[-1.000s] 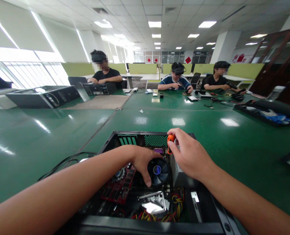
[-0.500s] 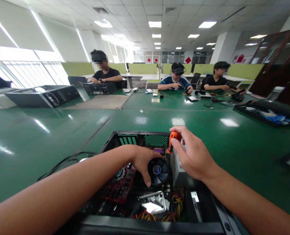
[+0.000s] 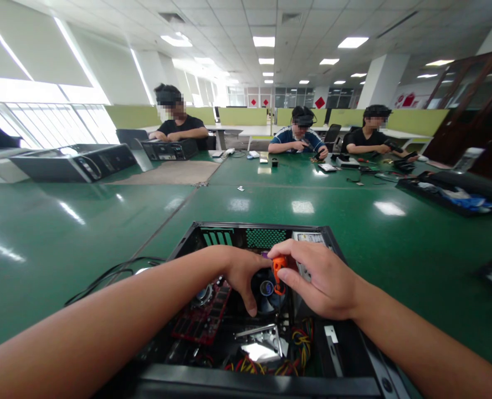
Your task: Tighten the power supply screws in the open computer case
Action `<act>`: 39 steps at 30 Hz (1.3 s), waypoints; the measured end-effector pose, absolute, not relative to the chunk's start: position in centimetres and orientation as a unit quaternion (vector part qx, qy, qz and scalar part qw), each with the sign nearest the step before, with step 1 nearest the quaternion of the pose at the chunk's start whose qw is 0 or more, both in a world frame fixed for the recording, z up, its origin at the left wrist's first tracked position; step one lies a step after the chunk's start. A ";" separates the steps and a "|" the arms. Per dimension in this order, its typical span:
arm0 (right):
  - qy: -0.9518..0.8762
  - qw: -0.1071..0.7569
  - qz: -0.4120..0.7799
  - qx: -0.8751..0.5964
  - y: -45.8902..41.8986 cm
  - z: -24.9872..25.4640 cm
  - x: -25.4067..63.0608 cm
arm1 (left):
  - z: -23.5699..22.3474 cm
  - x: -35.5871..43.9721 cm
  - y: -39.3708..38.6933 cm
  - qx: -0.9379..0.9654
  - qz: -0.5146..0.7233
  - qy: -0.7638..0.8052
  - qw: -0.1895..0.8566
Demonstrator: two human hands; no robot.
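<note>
An open black computer case point(image 3: 254, 382) lies in front of me. Inside it, a round black cooling fan point(image 3: 261, 303) has a blue label at its hub. My left hand point(image 3: 241, 272) curves round the fan's left side, thumb and forefinger at its rim. My right hand point(image 3: 321, 277) grips the orange handle of a screwdriver point(image 3: 278, 271) between thumb and fingers. The handle stands nearly upright over the fan's right edge; its shaft and tip cannot be made out. Left of the fan sits a red circuit board point(image 3: 202, 318), partly under my left forearm.
A silver power supply point(image 3: 308, 238) fills the case's far right corner. Coloured cables point(image 3: 302, 338) and a shiny metal bracket point(image 3: 262, 346) lie nearer me. Black cords point(image 3: 117, 274) trail left of the case. Across the green table point(image 3: 391, 244), several people work on computer parts.
My right hand has moved left and down with the screwdriver, from above the power supply to the fan's right edge. My left hand has stayed at the fan.
</note>
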State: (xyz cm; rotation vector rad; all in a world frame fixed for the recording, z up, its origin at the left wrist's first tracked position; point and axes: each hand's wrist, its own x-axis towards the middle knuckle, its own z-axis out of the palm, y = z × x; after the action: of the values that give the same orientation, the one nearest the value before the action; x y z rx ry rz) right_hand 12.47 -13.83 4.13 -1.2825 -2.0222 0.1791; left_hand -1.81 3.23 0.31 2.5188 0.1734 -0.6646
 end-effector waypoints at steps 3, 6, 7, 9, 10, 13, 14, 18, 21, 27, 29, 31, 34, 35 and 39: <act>-0.787 0.357 0.074 -0.497 -13.9 4.1 12.4 | 0.3 -1.8 3.3 0.934 -0.243 0.060 0.254; -0.788 0.355 0.077 -0.497 -13.9 4.2 12.4 | 0.3 -1.8 3.3 0.933 -0.248 0.053 0.256; -0.789 0.354 0.077 -0.497 -13.9 4.2 12.4 | 0.3 -1.8 3.3 0.931 -0.250 0.053 0.260; -0.790 0.352 0.078 -0.495 -13.9 4.2 12.5 | 0.3 -1.8 3.3 0.929 -0.248 0.054 0.270; -0.791 0.351 0.079 -0.495 -13.9 4.2 12.5 | 0.3 -1.8 3.2 0.928 -0.246 0.055 0.275; -0.793 0.349 0.075 -0.493 -13.8 4.2 12.4 | 0.6 -1.7 3.1 0.925 -0.243 0.057 0.288; -0.793 0.350 0.073 -0.494 -13.8 4.2 12.4 | 0.7 -1.7 3.1 0.923 -0.246 0.055 0.292; -0.787 0.356 0.061 -0.499 -13.7 4.1 12.2 | 0.8 -1.6 3.0 0.919 -0.248 0.035 0.304; -0.785 0.357 0.057 -0.502 -13.7 4.0 12.2 | 0.8 -1.6 3.1 0.923 -0.236 0.026 0.304; -0.796 0.359 0.061 -0.484 -13.8 4.2 12.4 | 1.0 -1.7 3.0 0.922 -0.248 0.045 0.293; -0.800 0.358 0.065 -0.477 -13.8 4.3 12.5 | 0.9 -1.7 3.1 0.925 -0.247 0.053 0.283; -0.803 0.358 0.065 -0.472 -13.8 4.3 12.5 | 0.7 -1.8 3.1 0.926 -0.248 0.054 0.279; -0.801 0.367 0.053 -0.471 -13.8 4.2 12.6 | 0.6 -1.8 3.2 0.928 -0.244 0.051 0.278; -0.796 0.374 0.044 -0.474 -13.8 4.1 12.7 | 0.6 -1.8 3.1 0.929 -0.243 0.052 0.274; -0.748 0.425 -0.007 -0.510 -13.7 3.8 12.9 | 1.0 -1.8 2.9 0.929 -0.255 0.067 0.259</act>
State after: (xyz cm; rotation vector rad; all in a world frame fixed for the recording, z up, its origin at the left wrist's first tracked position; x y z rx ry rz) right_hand 12.94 -13.68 3.83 -1.2742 -1.8697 -0.0183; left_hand -1.79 2.93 0.96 2.5183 0.1823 -0.6909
